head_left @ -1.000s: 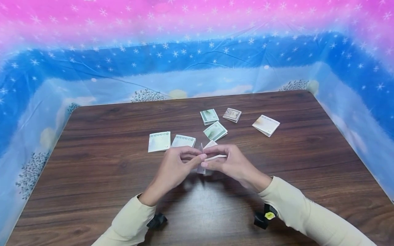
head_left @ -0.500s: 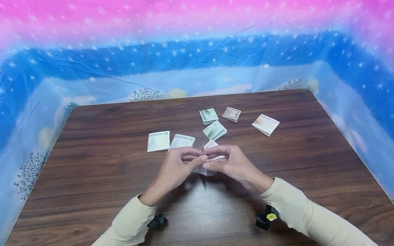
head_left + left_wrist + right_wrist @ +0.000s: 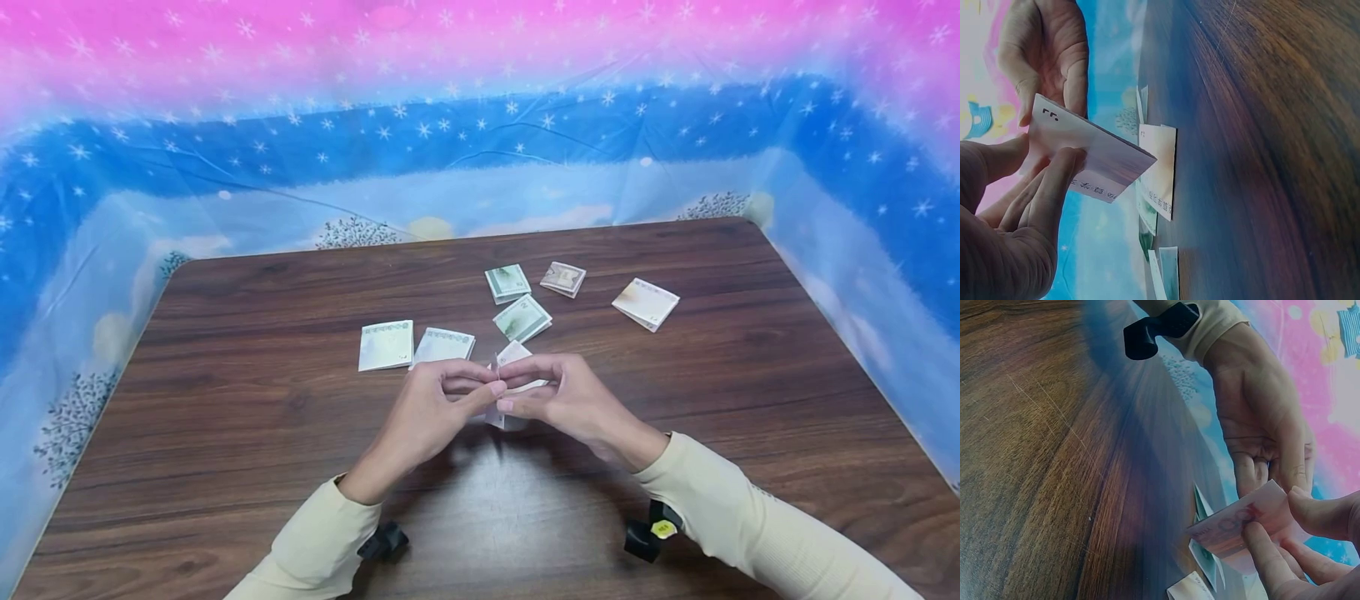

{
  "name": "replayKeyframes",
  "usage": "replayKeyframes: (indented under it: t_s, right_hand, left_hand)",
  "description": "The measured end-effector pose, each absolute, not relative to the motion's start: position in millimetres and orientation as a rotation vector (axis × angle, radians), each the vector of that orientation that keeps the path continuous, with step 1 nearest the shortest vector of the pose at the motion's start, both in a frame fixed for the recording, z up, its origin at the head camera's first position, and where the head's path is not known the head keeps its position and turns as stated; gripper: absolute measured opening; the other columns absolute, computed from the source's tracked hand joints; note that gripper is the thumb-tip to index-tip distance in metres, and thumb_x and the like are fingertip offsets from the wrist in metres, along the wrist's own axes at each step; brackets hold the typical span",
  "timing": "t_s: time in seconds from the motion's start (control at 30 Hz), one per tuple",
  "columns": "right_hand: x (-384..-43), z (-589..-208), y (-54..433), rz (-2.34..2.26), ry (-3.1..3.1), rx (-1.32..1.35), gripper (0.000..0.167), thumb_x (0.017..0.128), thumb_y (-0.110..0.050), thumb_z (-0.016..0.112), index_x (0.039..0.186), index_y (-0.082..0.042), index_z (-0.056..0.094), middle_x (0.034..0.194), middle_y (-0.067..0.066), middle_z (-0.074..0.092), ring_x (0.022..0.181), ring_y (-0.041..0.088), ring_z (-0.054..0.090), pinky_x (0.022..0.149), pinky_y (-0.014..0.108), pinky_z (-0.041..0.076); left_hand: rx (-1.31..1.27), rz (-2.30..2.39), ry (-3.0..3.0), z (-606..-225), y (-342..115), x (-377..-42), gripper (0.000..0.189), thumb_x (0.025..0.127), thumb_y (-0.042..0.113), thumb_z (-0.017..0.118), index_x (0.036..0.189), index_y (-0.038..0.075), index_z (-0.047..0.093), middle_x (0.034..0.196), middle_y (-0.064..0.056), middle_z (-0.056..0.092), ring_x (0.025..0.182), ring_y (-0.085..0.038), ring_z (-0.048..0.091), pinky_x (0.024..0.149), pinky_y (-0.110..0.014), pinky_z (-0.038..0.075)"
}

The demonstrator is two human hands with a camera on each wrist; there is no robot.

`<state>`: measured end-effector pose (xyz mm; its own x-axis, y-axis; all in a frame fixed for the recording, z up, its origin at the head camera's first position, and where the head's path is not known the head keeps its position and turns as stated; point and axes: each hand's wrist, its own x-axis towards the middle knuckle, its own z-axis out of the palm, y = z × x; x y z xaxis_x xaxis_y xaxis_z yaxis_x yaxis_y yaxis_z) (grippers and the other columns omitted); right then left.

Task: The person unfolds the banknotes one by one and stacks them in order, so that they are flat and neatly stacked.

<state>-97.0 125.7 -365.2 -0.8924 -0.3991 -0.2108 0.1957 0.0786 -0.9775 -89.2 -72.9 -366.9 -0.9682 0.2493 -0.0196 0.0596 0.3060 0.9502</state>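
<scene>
Above the table, my left hand (image 3: 435, 396) and right hand (image 3: 581, 404) pinch a folded play banknote (image 3: 1100, 153) between thumbs and fingers. In the head view the note stands nearly edge-on between the fingertips. Its pinkish side with large digits faces the right wrist camera, while a pale side with printed characters faces the left wrist camera. Just behind the hands lies a pale folded note (image 3: 513, 353), partly hidden by the right hand. Left of it is another pale folded note (image 3: 444, 345), its near edge covered by the left hand.
A pale folded note (image 3: 386, 345) lies farther left on the wooden table (image 3: 247, 433). Beyond the hands are two green folded notes, one nearer (image 3: 522, 318) and one farther (image 3: 507, 283), plus a brown note (image 3: 564, 279). Another pale note (image 3: 647, 304) lies at right.
Both hands keep their pinch on the folded play banknote and stay nearly in place. The note and fingertips have shifted very slightly to the right. The notes on the table lie as before.
</scene>
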Motion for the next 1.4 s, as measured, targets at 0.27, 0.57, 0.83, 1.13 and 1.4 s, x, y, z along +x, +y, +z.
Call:
replayKeyframes:
  t_s: [0.27, 0.57, 0.83, 1.13, 1.4]
  right_hand:
    - [-96.1, -365.1, 127.0, -1.824, 1.962, -0.189, 0.041, 0.087, -0.005, 0.078, 0.126, 0.004, 0.066, 0.113, 0.015, 0.072, 0.099, 0.024, 0.072, 0.086, 0.032, 0.057]
    - [-96.5, -365.2, 129.6, -1.824, 1.947, -0.182, 0.042, 0.088, -0.005, 0.077, 0.127, 0.004, 0.066, 0.115, 0.015, 0.071, 0.101, 0.023, 0.072, 0.088, 0.032, 0.056]
    - [-95.4, -365.3, 131.0, -1.837, 1.925, -0.182, 0.044, 0.085, -0.004, 0.080, 0.126, 0.005, 0.066, 0.115, 0.016, 0.072, 0.098, 0.024, 0.073, 0.088, 0.033, 0.057]
    - [-93.1, -362.9, 130.5, -1.860, 1.841, -0.189, 0.053, 0.080, 0.000, 0.083, 0.129, 0.005, 0.062, 0.112, 0.018, 0.073, 0.100, 0.028, 0.073, 0.086, 0.036, 0.059]
    - [-92.6, -363.1, 131.3, -1.862, 1.821, -0.195, 0.054, 0.081, 0.003, 0.081, 0.130, 0.007, 0.060, 0.114, 0.020, 0.071, 0.100, 0.029, 0.073, 0.086, 0.038, 0.059]
  left_hand:
    - [0.284, 1.771, 2.364, -368.0, -73.0, -88.1, 0.022, 0.088, 0.020, 0.081, 0.103, 0.005, 0.077, 0.095, -0.007, 0.078, 0.090, -0.017, 0.075, 0.072, -0.030, 0.060]
    - [0.262, 1.762, 2.371, -367.6, -72.2, -87.4, 0.020, 0.087, 0.020, 0.082, 0.101, 0.007, 0.077, 0.096, -0.005, 0.078, 0.092, -0.016, 0.074, 0.074, -0.030, 0.059]
    - [0.260, 1.777, 2.348, -368.8, -71.7, -86.7, 0.019, 0.089, 0.021, 0.080, 0.101, 0.007, 0.078, 0.097, -0.004, 0.078, 0.093, -0.016, 0.074, 0.076, -0.031, 0.059]
    - [0.216, 1.883, 2.203, -371.5, -70.7, -87.7, 0.023, 0.089, 0.018, 0.080, 0.103, 0.001, 0.077, 0.098, -0.010, 0.077, 0.093, -0.021, 0.075, 0.078, -0.034, 0.061]
    - [0.187, 1.923, 2.146, -370.9, -70.2, -86.4, 0.022, 0.088, 0.013, 0.079, 0.104, -0.002, 0.075, 0.100, -0.014, 0.076, 0.095, -0.022, 0.074, 0.079, -0.034, 0.061]
